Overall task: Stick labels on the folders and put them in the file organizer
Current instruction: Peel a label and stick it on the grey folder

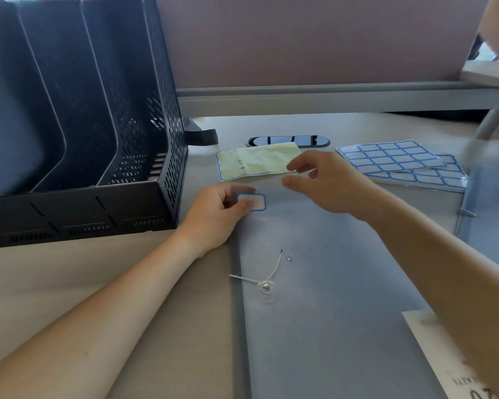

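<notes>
The label [252,202] sits on the folder [328,269] at its top corner, its left edge pinched by the left hand [216,214]. The right hand [326,185] hovers near, fingers loose and apart, holding nothing. Best to set it straight, then rub it flat from one side, so no bumps stay.

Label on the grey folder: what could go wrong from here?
1. The label is pinched at its left edge by the left hand; it could land crooked or creased on the folder.
2. The right hand hovers off the folder, so the folder could slide while pressing.
</notes>
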Available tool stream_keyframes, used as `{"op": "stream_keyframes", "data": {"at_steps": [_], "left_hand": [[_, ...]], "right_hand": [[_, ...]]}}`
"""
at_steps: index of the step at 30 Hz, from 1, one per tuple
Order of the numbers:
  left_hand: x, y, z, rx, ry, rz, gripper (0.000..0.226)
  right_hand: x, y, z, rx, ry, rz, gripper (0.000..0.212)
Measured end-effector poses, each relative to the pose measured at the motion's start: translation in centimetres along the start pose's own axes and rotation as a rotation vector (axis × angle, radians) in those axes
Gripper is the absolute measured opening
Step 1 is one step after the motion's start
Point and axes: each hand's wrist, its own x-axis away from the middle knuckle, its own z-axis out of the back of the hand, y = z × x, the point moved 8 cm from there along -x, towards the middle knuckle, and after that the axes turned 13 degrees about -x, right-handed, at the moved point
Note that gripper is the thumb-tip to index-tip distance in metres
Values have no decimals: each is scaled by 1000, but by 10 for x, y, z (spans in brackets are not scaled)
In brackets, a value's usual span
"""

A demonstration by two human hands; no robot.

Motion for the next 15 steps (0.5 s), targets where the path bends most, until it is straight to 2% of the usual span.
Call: {"op": "stream_keyframes", "data": {"at_steps": [4, 9, 11, 15], "left_hand": [[4, 12, 6, -201, 142, -120, 16], [7, 20, 10, -196, 212, -192, 19], [7, 21, 12, -169, 241, -207, 18], [9, 20, 18, -46, 302, -174, 18]], "right_hand": [[12, 19, 36, 119, 19, -70, 36], [42, 59, 70, 279, 79, -239, 54], [55, 75, 73, 207, 105, -311, 57], [73, 91, 69, -226, 197, -410, 42]]}}
